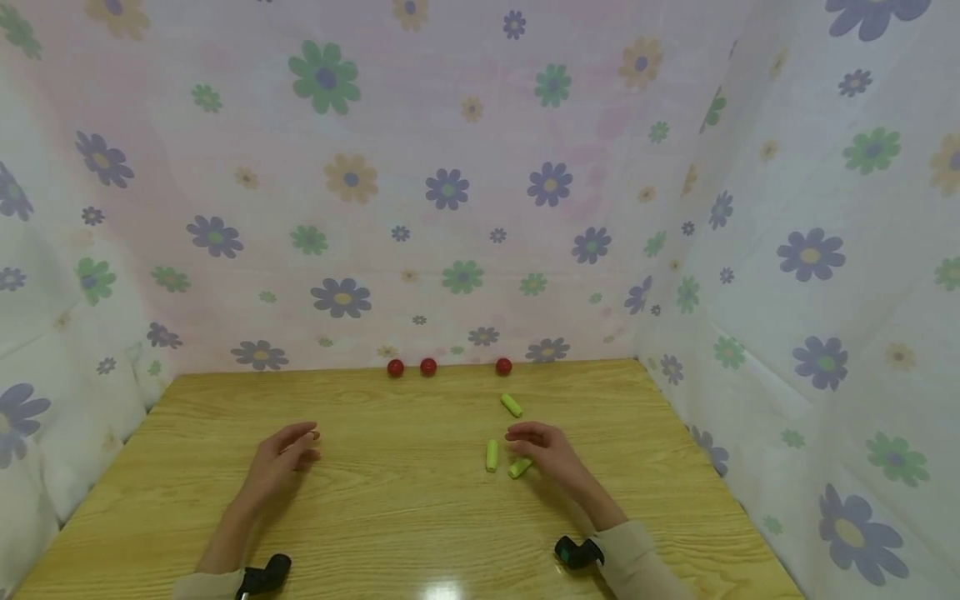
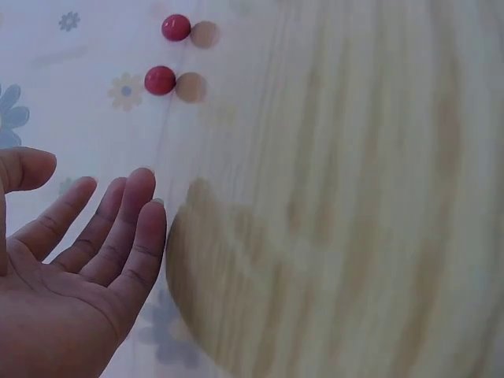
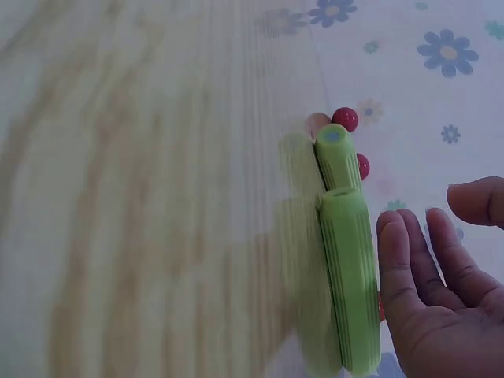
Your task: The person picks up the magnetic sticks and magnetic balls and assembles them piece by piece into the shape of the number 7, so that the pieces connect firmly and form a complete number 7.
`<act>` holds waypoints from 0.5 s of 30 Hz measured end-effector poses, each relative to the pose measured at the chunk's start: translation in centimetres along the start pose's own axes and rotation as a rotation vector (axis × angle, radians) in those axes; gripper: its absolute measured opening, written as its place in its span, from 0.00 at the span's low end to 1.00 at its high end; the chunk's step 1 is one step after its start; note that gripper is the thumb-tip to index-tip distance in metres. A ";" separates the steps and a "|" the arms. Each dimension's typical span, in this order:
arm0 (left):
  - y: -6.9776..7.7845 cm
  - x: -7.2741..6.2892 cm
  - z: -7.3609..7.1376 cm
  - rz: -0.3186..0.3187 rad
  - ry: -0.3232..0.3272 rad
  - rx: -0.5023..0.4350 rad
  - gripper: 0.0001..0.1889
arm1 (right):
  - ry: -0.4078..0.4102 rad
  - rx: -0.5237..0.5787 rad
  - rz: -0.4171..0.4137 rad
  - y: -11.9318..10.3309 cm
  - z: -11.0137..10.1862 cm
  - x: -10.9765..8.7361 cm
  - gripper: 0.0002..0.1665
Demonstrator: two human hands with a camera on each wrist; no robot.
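Note:
My left hand (image 1: 277,458) hovers over the left half of the table, its fingers loosely bent and nothing in its grasp. In the left wrist view, the left palm (image 2: 75,307) faces the camera with the fingers spread. On the right, my right hand (image 1: 553,457) is above a short green ridged tube (image 1: 519,468), hiding part of it. A second green tube (image 1: 492,456) lies just left of those fingers, and a third green tube (image 1: 512,405) lies farther back. The right wrist view shows the relaxed right fingers (image 3: 398,268) beside a ridged green tube (image 3: 350,276), holding nothing.
Along the back edge of the wooden table (image 1: 390,517) sit three red balls: a left ball (image 1: 395,368), a middle ball (image 1: 428,367) and a right ball (image 1: 504,367). Flower-patterned cloth (image 1: 405,250) hangs behind the table and at both sides.

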State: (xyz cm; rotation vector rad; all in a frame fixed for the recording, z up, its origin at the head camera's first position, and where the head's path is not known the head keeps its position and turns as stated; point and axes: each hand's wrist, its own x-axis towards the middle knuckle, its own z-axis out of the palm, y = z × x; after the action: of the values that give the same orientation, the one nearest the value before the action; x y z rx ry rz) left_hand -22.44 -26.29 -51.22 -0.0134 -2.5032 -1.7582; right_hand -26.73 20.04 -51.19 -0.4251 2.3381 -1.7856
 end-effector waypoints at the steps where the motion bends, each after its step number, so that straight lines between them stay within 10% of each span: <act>1: 0.0 0.0 0.2 0.000 -0.007 -0.009 0.23 | -0.004 -0.008 -0.012 0.0 0.2 0.0 0.23; 9: 0.3 0.4 1.4 -0.009 -0.007 -0.145 0.26 | 0.004 -0.084 -0.220 0.5 1.1 0.5 0.18; 15: 0.2 1.3 2.1 -0.018 -0.002 -0.223 0.27 | 0.039 -0.160 -0.156 -0.2 1.9 0.9 0.20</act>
State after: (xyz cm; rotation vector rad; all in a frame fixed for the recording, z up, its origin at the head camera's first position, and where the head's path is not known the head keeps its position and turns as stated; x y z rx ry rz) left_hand -23.87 -24.28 -51.61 -0.0077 -2.3018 -2.0352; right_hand -27.00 17.95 -51.53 -0.6170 2.5494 -1.6906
